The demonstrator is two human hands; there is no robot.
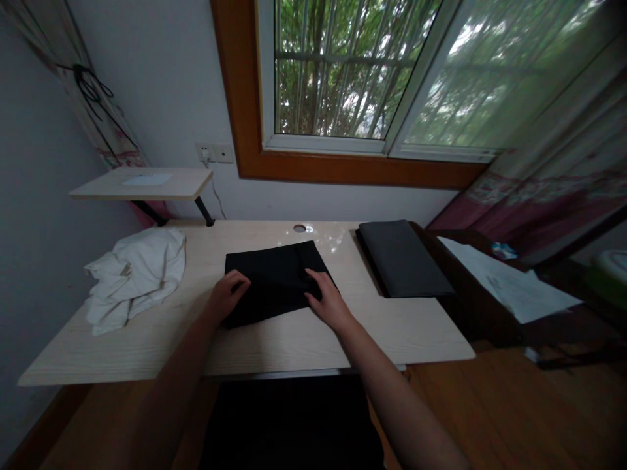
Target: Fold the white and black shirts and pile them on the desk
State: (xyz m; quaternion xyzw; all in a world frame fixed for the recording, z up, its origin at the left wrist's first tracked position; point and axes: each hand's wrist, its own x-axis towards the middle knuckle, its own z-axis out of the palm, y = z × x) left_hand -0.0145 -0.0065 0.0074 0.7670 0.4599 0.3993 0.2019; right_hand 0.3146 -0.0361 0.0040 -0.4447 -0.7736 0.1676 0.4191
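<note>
A black folded cloth [274,277] lies flat on the pale wooden desk [294,346], roughly rectangular with a slight crease near its right side. At its left edge, my left hand [226,297] is closed, with curled fingers and thumb gathered on the fabric. My right hand [326,300] rests over the right part of the cloth, thumb and fingers apart and touching it. Some fingertips blend into the dark fabric, so their exact contact is hard to see.
A crumpled white cloth [137,277] lies at the desk's left. Behind it stands a small raised shelf [176,183]. A dark flat case [404,258] sits on the right side. Papers [504,281] lie on a dark surface beyond the desk's right edge.
</note>
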